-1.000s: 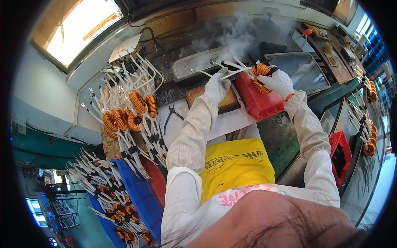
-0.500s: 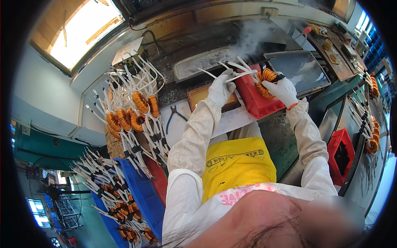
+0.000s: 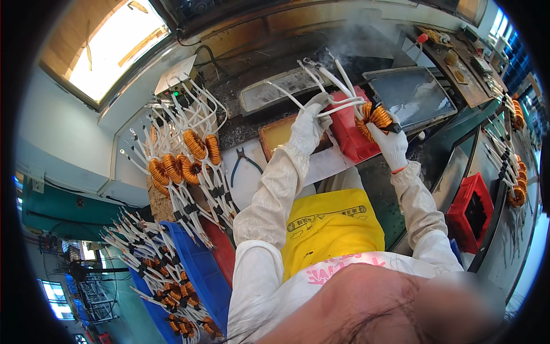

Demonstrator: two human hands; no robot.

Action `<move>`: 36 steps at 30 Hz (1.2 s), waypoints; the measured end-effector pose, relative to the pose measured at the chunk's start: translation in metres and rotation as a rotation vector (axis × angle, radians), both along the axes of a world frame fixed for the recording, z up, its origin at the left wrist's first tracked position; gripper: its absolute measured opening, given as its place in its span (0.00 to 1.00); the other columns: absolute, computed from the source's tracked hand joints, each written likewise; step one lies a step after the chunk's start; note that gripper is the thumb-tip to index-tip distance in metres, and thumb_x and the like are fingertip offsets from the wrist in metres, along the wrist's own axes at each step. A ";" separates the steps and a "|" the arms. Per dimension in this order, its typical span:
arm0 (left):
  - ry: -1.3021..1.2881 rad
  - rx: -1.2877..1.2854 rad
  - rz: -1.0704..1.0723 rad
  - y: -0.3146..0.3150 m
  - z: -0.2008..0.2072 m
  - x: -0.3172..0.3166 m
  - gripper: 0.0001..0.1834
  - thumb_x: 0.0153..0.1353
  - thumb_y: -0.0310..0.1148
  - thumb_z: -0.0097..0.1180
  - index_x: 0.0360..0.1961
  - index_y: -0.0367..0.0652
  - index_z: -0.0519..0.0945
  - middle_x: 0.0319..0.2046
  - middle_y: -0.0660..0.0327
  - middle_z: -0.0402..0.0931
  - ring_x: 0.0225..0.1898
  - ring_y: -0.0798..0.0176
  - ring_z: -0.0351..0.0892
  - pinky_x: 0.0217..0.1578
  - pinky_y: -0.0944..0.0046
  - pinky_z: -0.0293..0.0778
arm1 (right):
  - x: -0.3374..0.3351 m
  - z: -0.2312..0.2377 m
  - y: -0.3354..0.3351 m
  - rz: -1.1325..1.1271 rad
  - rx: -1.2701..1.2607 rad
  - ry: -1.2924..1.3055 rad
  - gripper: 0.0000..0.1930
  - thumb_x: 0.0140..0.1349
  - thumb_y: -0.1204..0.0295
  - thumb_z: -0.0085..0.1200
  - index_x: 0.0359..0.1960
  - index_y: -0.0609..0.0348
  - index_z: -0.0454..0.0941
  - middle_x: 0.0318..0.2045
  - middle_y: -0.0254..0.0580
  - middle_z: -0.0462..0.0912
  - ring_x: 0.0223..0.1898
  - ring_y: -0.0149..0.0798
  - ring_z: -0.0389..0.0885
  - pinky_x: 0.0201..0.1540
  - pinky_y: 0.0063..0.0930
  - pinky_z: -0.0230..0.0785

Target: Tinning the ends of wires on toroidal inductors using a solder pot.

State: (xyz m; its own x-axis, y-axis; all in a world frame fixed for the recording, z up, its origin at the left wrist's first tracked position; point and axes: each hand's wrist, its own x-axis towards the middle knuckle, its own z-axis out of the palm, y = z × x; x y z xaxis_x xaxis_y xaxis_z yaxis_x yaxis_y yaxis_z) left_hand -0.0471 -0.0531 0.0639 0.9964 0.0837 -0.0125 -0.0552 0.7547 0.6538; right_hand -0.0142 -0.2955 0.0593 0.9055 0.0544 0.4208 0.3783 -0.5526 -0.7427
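A copper-wound toroidal coil (image 3: 373, 119) with thick white leads is held between both my gloved hands, above a red plastic bin (image 3: 350, 136). My right hand (image 3: 391, 140) is closed round the coil body, where a black band shows. Closed on the white leads (image 3: 348, 103), my left hand (image 3: 312, 123) keeps them gathered; its fingertips are partly hidden by the wires. Several lead ends point up and away, toward the smoke. Just below my left hand lies a shallow tray of amber material (image 3: 277, 137).
Smoke rises by a narrow metal trough (image 3: 286, 89). A grey-surfaced rectangular pan (image 3: 409, 97) stands at right. Pliers (image 3: 245, 163) lie on a white sheet. More coils (image 3: 192, 160) are heaped at left, others in a blue crate (image 3: 197, 275). Another red bin (image 3: 470, 212) sits at far right.
The coil has shifted slightly toward me and its leads now tilt more upright. My right hand has lowered a little with it, while my left hand keeps hold of the leads.
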 end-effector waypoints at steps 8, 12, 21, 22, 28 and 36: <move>-0.002 0.275 0.092 -0.012 0.037 -0.009 0.14 0.70 0.32 0.47 0.52 0.43 0.80 0.44 0.62 0.83 0.28 0.75 0.78 0.30 0.74 0.79 | -0.016 -0.036 0.019 -0.019 0.384 -0.125 0.30 0.53 0.68 0.71 0.56 0.61 0.72 0.44 0.41 0.83 0.44 0.31 0.82 0.51 0.25 0.74; 0.007 0.286 0.126 -0.008 0.032 -0.008 0.13 0.71 0.34 0.50 0.51 0.44 0.80 0.43 0.63 0.83 0.29 0.75 0.78 0.30 0.74 0.78 | -0.015 -0.033 0.024 -0.022 0.361 -0.141 0.30 0.54 0.67 0.71 0.56 0.60 0.72 0.44 0.41 0.83 0.44 0.32 0.83 0.51 0.26 0.75; 0.136 0.250 0.076 -0.010 0.012 -0.038 0.20 0.67 0.40 0.57 0.56 0.43 0.74 0.45 0.62 0.80 0.30 0.75 0.75 0.34 0.73 0.75 | -0.006 -0.030 0.032 0.048 0.350 -0.099 0.28 0.54 0.69 0.70 0.56 0.58 0.73 0.45 0.41 0.83 0.44 0.33 0.83 0.51 0.27 0.75; 0.138 0.251 0.078 -0.012 0.008 -0.042 0.20 0.67 0.40 0.57 0.56 0.43 0.74 0.45 0.62 0.80 0.30 0.75 0.75 0.34 0.73 0.75 | -0.006 -0.030 0.033 0.057 0.351 -0.095 0.28 0.54 0.69 0.70 0.56 0.58 0.73 0.45 0.41 0.83 0.44 0.33 0.83 0.52 0.27 0.75; 0.165 0.372 -0.203 -0.015 -0.011 -0.060 0.21 0.66 0.40 0.59 0.57 0.43 0.75 0.49 0.61 0.78 0.37 0.73 0.77 0.40 0.70 0.75 | -0.008 -0.025 0.033 0.080 0.362 -0.063 0.28 0.54 0.70 0.70 0.57 0.59 0.72 0.44 0.42 0.83 0.44 0.33 0.83 0.51 0.26 0.74; 0.181 0.425 -0.232 -0.023 -0.009 -0.071 0.21 0.67 0.42 0.56 0.57 0.43 0.75 0.50 0.61 0.78 0.46 0.71 0.75 0.45 0.69 0.73 | 0.007 -0.028 0.031 0.186 0.533 0.025 0.27 0.57 0.69 0.68 0.56 0.62 0.71 0.44 0.42 0.84 0.44 0.32 0.83 0.50 0.26 0.75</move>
